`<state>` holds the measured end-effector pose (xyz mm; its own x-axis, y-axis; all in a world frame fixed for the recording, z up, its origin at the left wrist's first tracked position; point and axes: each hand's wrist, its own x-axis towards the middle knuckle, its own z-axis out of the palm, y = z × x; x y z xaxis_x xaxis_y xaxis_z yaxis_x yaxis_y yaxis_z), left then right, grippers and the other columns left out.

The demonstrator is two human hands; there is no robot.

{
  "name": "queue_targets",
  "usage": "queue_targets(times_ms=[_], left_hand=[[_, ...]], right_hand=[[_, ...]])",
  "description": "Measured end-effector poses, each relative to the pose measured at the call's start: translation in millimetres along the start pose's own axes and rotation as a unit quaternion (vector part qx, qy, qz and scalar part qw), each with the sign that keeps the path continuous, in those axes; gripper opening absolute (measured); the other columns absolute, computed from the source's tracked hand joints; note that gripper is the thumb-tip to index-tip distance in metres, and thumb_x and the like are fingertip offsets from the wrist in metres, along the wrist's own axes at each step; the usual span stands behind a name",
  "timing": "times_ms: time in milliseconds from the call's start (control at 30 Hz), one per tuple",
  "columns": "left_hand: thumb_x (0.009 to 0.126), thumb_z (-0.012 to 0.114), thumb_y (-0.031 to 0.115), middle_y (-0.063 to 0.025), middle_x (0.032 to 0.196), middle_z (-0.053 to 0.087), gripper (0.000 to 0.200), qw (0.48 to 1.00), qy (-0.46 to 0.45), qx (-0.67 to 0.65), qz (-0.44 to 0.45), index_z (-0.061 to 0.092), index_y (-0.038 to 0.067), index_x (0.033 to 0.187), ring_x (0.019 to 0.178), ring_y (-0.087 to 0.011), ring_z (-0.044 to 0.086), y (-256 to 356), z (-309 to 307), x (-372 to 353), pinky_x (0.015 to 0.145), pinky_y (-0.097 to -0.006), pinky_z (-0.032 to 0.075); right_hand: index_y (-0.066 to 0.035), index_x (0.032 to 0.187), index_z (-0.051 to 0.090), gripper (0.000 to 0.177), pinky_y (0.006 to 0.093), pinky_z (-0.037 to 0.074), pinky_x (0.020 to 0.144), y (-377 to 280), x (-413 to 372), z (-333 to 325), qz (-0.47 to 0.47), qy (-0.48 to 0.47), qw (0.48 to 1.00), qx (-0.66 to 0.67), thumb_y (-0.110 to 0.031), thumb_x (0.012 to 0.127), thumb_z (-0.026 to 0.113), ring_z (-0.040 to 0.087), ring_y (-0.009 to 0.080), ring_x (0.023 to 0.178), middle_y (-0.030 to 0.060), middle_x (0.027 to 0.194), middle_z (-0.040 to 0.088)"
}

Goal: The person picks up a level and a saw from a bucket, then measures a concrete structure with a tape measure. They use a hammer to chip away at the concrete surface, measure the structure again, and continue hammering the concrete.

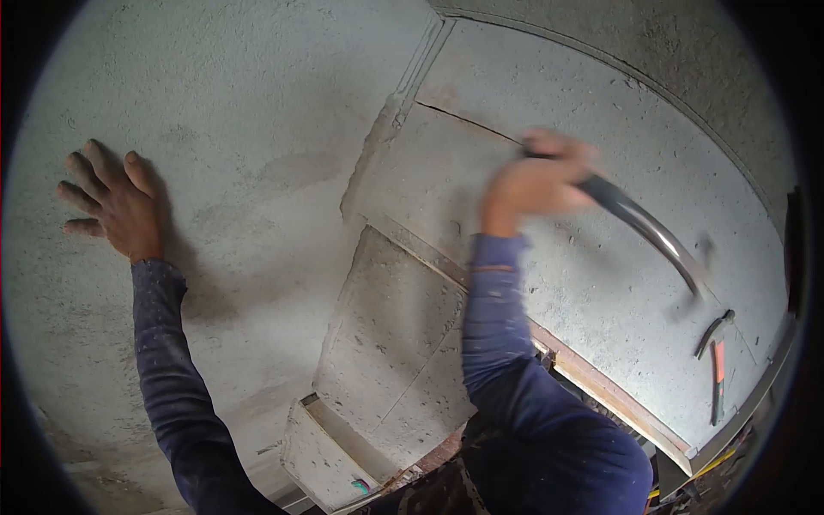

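Note:
My left hand [120, 206] presses against the pale, rough plastered surface [266, 120], fingers spread and holding nothing. My right hand [536, 180] is blurred by motion, its fingers wrapped round the black grip of a tool with a shiny, curved metal shaft [652, 230]. The far end of that tool is smeared, so its exact kind does not show. It points right and down over a grey panel [601, 283] with a dark crack-like line [468, 118] running to the hand.
Pincers [717, 369] with orange and dark handles lie on the panel at right. A stepped, pitted block [395, 335] juts out in the middle. Below the panel runs a brownish edge strip [614, 390], with clutter [730, 463] at lower right.

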<state>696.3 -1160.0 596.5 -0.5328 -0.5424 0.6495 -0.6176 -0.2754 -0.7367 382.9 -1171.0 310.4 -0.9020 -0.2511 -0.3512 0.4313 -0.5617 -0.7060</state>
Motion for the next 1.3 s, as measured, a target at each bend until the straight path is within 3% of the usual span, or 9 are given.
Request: queue_targets(times_ms=[67,133,533,633,700,833,967,1133,1300], left_hand=[[0.101,0.029,0.059,-0.0074,0.167,0.011,0.067,1.000,0.002,-0.006,0.005,0.021,0.026,0.159,0.152,-0.0412,-0.004,-1,2,1,0.112,-0.0750,-0.005],[0.101,0.030,0.059,-0.0073,0.167,0.011,0.067,1.000,0.012,-0.005,0.012,0.021,0.026,0.159,0.152,-0.0408,-0.005,-5,7,5,0.112,-0.0751,-0.005],[0.101,0.030,0.058,-0.0080,0.166,0.013,0.066,1.000,0.005,-0.010,0.006,0.022,0.026,0.158,0.152,-0.0416,-0.004,3,2,4,0.111,-0.0759,-0.005],[0.101,0.030,0.059,-0.0082,0.166,0.014,0.066,1.000,0.000,-0.004,0.004,0.023,0.026,0.158,0.152,-0.0420,-0.002,0,1,-2,0.111,-0.0759,-0.004],[0.101,0.029,0.060,-0.0083,0.166,0.014,0.067,1.000,0.015,-0.004,0.005,0.023,0.026,0.158,0.152,-0.0421,-0.001,-4,2,7,0.111,-0.0760,-0.004],[0.101,0.029,0.060,-0.0084,0.166,0.015,0.067,1.000,0.006,-0.017,-0.001,0.023,0.026,0.158,0.152,-0.0420,-0.002,2,0,-2,0.111,-0.0762,-0.003],[0.101,0.029,0.060,-0.0086,0.166,0.014,0.067,1.000,0.008,-0.011,0.004,0.022,0.025,0.158,0.152,-0.0423,-0.003,2,2,2,0.111,-0.0766,-0.003],[0.101,0.029,0.060,-0.0085,0.166,0.012,0.068,1.000,0.001,-0.011,0.001,0.021,0.025,0.158,0.152,-0.0425,-0.004,0,4,1,0.110,-0.0766,-0.005],[0.101,0.029,0.060,-0.0085,0.166,0.011,0.068,1.000,0.004,-0.010,0.011,0.022,0.025,0.158,0.152,-0.0422,-0.005,-6,7,0,0.110,-0.0770,-0.006]], right_hand=[[-0.002,0.107,0.046,0.022,0.0326,0.048,0.049,62,-97,-53,0.317,-0.213,0.897,-0.221,-0.015,0.095,0.058,0.054,0.0155,0.055,0.0060,0.073,0.055],[0.001,0.112,0.045,0.028,0.0318,0.045,0.046,42,-82,-67,0.608,-0.449,0.605,-0.252,-0.014,0.093,0.060,0.050,0.0142,0.055,0.0073,0.076,0.054],[-0.012,0.082,0.047,0.017,0.0255,0.043,0.047,-51,79,-11,-0.082,-0.131,0.966,0.208,-0.010,0.099,0.049,0.046,0.0089,0.048,-0.0020,0.062,0.046],[-0.003,0.094,0.050,0.017,0.0326,0.050,0.054,33,-63,-28,0.317,-0.089,0.934,-0.141,-0.019,0.096,0.057,0.055,0.0159,0.054,0.0050,0.070,0.057],[-0.003,0.098,0.048,0.016,0.0315,0.045,0.047,51,-97,-76,0.546,-0.446,0.637,-0.312,-0.015,0.092,0.058,0.051,0.0137,0.056,0.0039,0.078,0.053],[-0.003,0.096,0.047,0.012,0.0255,0.038,0.039,-51,-21,-65,0.525,-0.385,0.743,-0.156,-0.008,0.091,0.056,0.043,0.0083,0.050,-0.0002,0.070,0.047],[-0.004,0.094,0.047,0.003,0.0265,0.041,0.042,-98,47,-23,0.139,-0.304,0.942,0.033,-0.006,0.096,0.049,0.045,0.0073,0.049,-0.0004,0.064,0.046],[-0.005,0.094,0.047,0.012,0.0269,0.047,0.052,-8,9,2,-0.007,-0.043,0.998,-0.034,-0.015,0.098,0.053,0.054,0.0101,0.058,0.0038,0.072,0.057],[-0.005,0.100,0.049,0.015,0.0270,0.039,0.043,18,-69,-81,0.615,-0.452,0.584,-0.275,-0.012,0.091,0.059,0.045,0.0092,0.051,0.0020,0.072,0.049]])
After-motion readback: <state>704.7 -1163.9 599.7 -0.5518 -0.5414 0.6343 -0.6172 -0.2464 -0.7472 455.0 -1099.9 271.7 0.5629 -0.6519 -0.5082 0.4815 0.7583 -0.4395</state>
